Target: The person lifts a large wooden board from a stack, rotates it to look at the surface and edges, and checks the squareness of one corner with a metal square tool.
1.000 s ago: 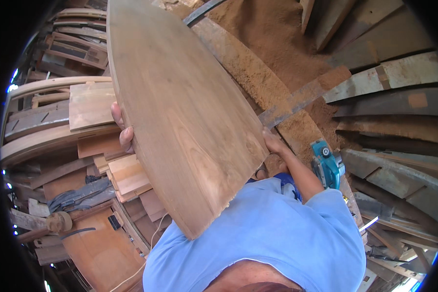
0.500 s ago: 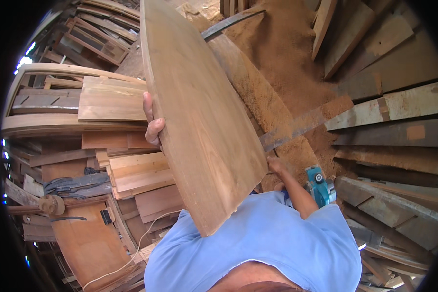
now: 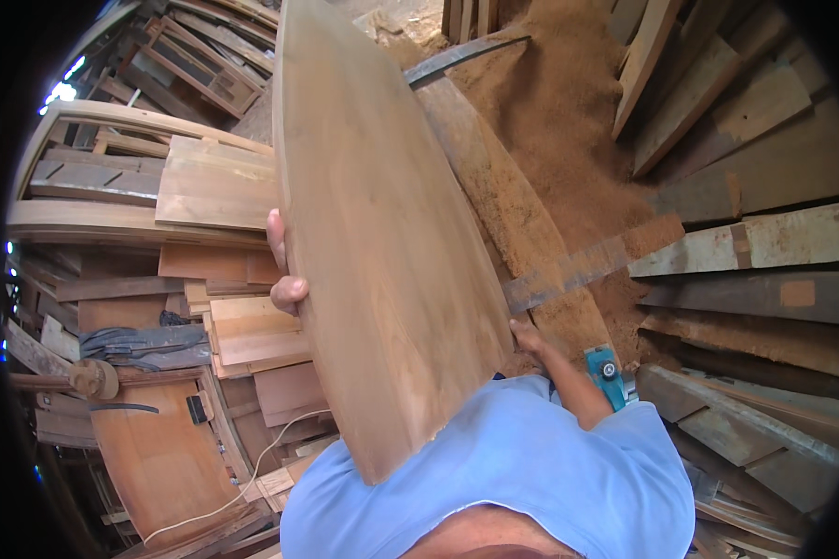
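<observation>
A wide, smooth wooden board [image 3: 391,242] with a tapering outline stands tilted before me, its lower end close to my blue shirt. My left hand [image 3: 287,270] grips its left edge; two fingertips show and the rest is behind the wood. At the lower right edge, my right hand [image 3: 526,335] closes on the same board, its fingers partly hidden. Just beyond my right forearm is a teal power planer [image 3: 608,373], partly covered by my arm and sleeve.
Behind the board lies a sawdust-covered plank [image 3: 569,312], crossed by a flat bar [image 3: 597,270]. A curved dark strip [image 3: 466,58] sits farther off. Boards [image 3: 755,289] line the right; stacked wood [image 3: 252,331] and a pale cord [image 3: 270,456] are at left.
The board has tilted slightly, its lower end shifting left and closer to me. Both hands keep their hold, and my right hand has moved slightly down.
</observation>
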Motion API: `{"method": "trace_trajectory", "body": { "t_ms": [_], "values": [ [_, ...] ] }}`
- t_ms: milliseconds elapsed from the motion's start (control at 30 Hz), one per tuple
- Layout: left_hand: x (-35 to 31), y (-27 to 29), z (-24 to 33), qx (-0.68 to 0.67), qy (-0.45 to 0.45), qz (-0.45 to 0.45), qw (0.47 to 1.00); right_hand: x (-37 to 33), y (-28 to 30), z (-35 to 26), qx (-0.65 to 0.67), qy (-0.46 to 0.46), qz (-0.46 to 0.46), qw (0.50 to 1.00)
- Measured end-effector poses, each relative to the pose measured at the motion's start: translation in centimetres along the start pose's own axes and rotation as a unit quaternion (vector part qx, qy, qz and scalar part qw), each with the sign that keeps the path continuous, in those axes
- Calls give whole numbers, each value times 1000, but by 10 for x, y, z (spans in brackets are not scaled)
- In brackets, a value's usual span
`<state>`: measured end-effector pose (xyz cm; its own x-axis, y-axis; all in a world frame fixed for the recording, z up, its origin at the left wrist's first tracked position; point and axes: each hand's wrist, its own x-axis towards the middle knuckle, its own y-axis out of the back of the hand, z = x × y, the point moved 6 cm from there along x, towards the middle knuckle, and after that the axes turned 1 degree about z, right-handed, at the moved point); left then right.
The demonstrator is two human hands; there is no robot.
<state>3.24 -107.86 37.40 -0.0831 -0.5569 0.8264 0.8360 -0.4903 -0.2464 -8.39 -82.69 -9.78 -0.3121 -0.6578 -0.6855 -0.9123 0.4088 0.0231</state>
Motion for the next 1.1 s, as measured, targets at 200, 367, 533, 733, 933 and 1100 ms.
{"method": "trace_trajectory", "body": {
  "t_ms": [200,367,533,733,933,1100],
  "values": [
    [-11,16,23,-45,37,-30,998,13,-14,17,96,-83,-66,990],
    [-13,81,54,-174,197,64,963,15,-16,13,134,-90,-46,986],
    [-39,206,85,19,505,-7,863,10,-18,9,157,-130,-40,978],
    [-148,359,63,168,724,18,668,-2,10,-7,-95,-130,139,977],
    [-297,400,-4,144,763,111,620,-35,67,-59,-301,-83,222,924],
    [-353,378,-20,155,784,177,575,-56,102,-90,-315,-68,273,907]
  ]
}}
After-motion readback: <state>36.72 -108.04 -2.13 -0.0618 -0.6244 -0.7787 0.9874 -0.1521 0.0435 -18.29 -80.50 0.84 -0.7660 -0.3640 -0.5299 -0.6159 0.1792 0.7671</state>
